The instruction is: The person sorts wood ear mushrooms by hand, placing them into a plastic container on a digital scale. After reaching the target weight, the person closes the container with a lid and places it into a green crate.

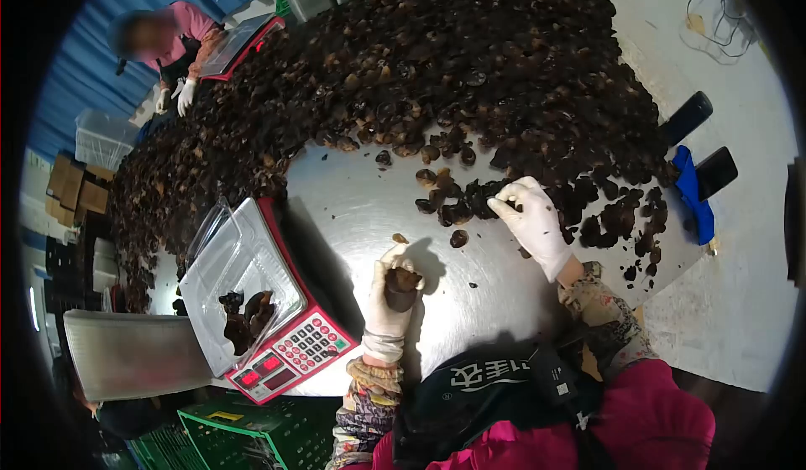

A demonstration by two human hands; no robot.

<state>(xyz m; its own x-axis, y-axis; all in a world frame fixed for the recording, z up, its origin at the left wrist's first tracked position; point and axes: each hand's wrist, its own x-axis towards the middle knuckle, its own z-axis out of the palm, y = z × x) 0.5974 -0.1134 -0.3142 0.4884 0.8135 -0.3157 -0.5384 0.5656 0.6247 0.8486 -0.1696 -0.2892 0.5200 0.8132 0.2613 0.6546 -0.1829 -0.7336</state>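
Left hand [379, 306] holds a dark mushroom piece [402, 291] in curled fingers. Right hand [536, 225]: fingertips together near mushroom pile [504, 75]; contents unclear. Apron [483, 386] bears white Chinese characters, ®.

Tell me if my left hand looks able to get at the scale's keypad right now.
Probably yes: the keypad faces up near the left hand, with nothing visible blocking the way, though the dark piece in that hand might hinder pressing.
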